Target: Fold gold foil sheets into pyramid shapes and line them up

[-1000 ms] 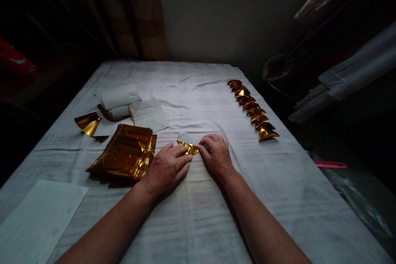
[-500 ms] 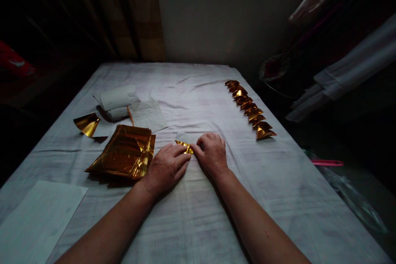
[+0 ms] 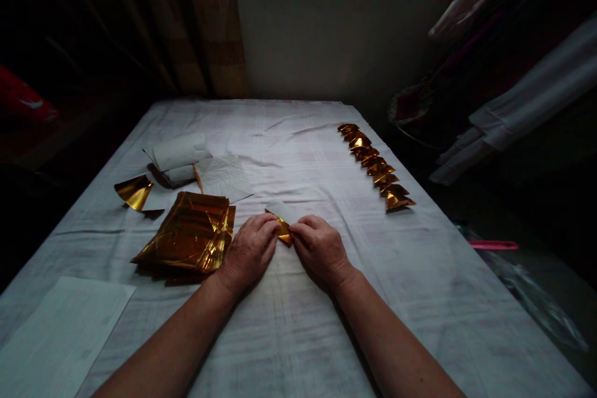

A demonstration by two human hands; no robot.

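Dim rm., pale-clothed table [image 3: 284,329]: bare L hand [image 3: 250,247], fingers bent together, grips the L side of a small folded gold paper [image 3: 284,231] w/ a pale flap, while the R hand [image 3: 321,249], thumb & forefinger drawn together, pinches its R edge; paper sits btwn the two, on the cloth. Just L of the L hand, a stack of gold sheets [image 3: 191,230]; beyond it, a curled gold scrap [image 3: 136,191], a white paper roll [image 3: 180,150] & a flat white sheet [image 3: 226,175]. Nr. L corner: a larger white page [image 3: 60,329]. Far R, a row of folded gold pieces [image 3: 379,169] runs along the table edge. Past the table: curtain [image 3: 205,25], gray wall [image 3: 326,18], hanging clothes [image 3: 522,93] at R, plus a pink handle [image 3: 493,245] low down.
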